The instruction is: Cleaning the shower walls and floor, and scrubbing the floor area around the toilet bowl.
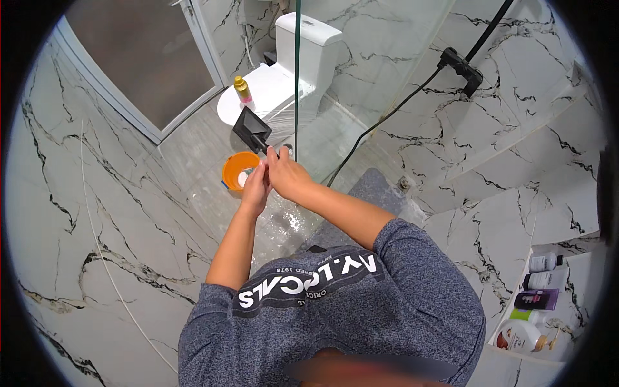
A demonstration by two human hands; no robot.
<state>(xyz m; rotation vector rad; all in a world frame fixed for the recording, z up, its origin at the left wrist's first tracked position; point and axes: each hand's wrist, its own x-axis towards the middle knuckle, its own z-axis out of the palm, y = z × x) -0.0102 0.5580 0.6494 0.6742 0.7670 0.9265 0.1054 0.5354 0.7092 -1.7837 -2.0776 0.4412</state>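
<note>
My right hand (289, 175) is closed around the handle of a black square hand shower (252, 129), which points away from me. Fine streaks of water fan out from its head towards the glass panel (297, 87). Pressed up against the right hand is my left hand (255, 188), fingers together and pointing forward; whether it also grips the handle is hidden. Just left of and below both hands, an orange bucket (235, 163) stands on the wet tile floor. A white item (243, 179) and something greenish show inside it, partly covered by my left hand.
Beyond the hands is a white toilet (309, 43), with a gold-capped pink bottle (243, 91) on its closed lid. A black hose (360, 140) drops from a wall mixer (459, 70). A grey mat (372, 193) covers floor at right. Several toiletries (537, 292) fill a wall niche.
</note>
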